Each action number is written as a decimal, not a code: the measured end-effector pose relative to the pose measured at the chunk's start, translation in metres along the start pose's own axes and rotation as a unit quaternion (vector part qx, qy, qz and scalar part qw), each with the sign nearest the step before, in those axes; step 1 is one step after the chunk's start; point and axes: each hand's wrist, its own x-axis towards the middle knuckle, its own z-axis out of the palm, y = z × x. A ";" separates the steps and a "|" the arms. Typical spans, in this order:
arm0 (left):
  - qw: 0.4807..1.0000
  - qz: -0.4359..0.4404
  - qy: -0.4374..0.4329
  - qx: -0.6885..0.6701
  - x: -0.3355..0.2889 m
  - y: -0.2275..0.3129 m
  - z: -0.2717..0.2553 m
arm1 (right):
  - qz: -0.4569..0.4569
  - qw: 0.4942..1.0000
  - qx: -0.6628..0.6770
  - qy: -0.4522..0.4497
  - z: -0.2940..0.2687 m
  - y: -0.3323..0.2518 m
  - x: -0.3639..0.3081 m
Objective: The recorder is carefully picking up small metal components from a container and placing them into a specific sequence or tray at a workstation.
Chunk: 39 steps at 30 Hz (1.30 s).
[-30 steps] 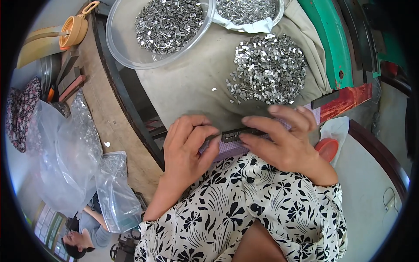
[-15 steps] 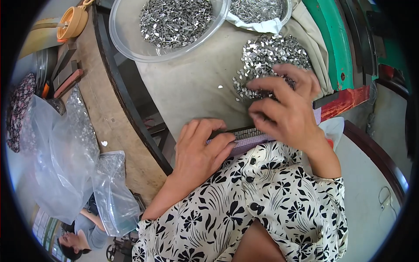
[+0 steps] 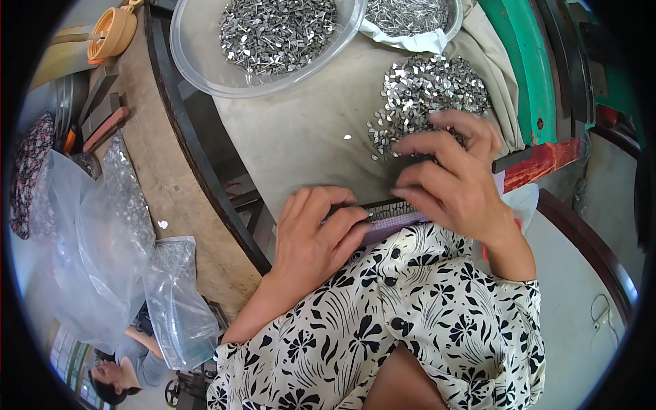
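Note:
A narrow dark strip with a row of small upright metal pieces (image 3: 398,209) lies along the front edge of the cloth, close to my body. My left hand (image 3: 316,229) is closed around the strip's left end, its fingertips bent over the far side and partly hidden. Above the strip's right part hovers my right hand (image 3: 459,174), curved, with thumb and fingers apart. I make out nothing between its fingers. Just beyond it a heap of small shiny metal pieces (image 3: 427,85) is spread on the beige cloth (image 3: 294,140). One loose piece (image 3: 348,137) lies left of the heap.
Farther off stand a clear plastic bowl of metal pieces (image 3: 195,68) and a bowl of thin metal pins (image 3: 410,17). Left, a wooden bench (image 3: 167,184) bears plastic bags (image 3: 102,260) and an orange lid-like thing (image 3: 113,33). Green metal (image 3: 526,75) rises at right. Another person (image 3: 133,362) sits lower left.
My right hand has shifted slightly right and down, off the heap's near edge. My left hand stays at the strip's left end.

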 end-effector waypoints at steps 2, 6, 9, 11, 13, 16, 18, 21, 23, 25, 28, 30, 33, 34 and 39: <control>1.000 0.019 0.007 -0.003 0.003 -0.001 0.003 | 0.005 1.000 0.014 0.023 0.004 -0.008 -0.009; 1.000 0.021 0.000 0.000 0.004 0.001 0.003 | -0.010 0.999 0.028 0.015 0.011 -0.018 -0.020; 1.000 0.017 -0.017 -0.010 0.002 0.000 0.002 | -0.028 0.999 0.036 0.019 0.020 -0.021 -0.026; 0.999 -0.005 -0.022 -0.023 0.000 0.000 0.001 | -0.041 0.999 0.003 0.028 0.024 -0.024 -0.028; 0.999 -0.003 -0.024 -0.027 0.000 0.000 0.001 | -0.050 0.996 -0.058 0.038 0.025 -0.028 -0.029; 0.999 -0.007 -0.024 -0.030 0.000 0.000 0.001 | -0.062 0.991 -0.110 0.052 0.025 -0.033 -0.032; 0.999 -0.015 -0.027 -0.026 0.000 0.001 0.000 | -0.037 0.996 -0.069 0.038 0.021 -0.030 -0.031; 0.999 -0.012 -0.028 -0.017 -0.001 0.000 -0.001 | 0.013 1.000 0.013 0.023 0.007 -0.024 -0.028; 0.999 -0.010 -0.031 -0.014 -0.002 0.000 -0.002 | 0.014 0.997 0.075 0.023 -0.013 -0.016 -0.026; 0.999 -0.008 -0.034 -0.011 -0.003 -0.001 -0.002 | 0.018 0.946 0.322 -0.032 -0.043 -0.013 -0.026; 0.999 0.002 -0.045 -0.005 -0.001 -0.004 -0.001 | -0.236 0.660 0.702 -0.123 -0.045 -0.003 -0.033; 0.999 0.021 -0.047 0.011 0.003 0.001 -0.001 | -0.325 0.533 0.760 -0.180 -0.064 -0.018 -0.025; 0.999 0.025 -0.033 0.013 0.003 0.004 -0.001 | -0.339 0.474 0.790 -0.191 -0.067 -0.037 -0.012; 0.999 0.027 -0.032 0.012 0.001 0.002 -0.001 | -0.351 0.441 0.801 -0.200 -0.058 -0.042 -0.006; 0.999 0.028 -0.026 0.005 0.001 0.001 0.000 | -0.288 0.565 0.753 -0.176 -0.017 -0.047 -0.002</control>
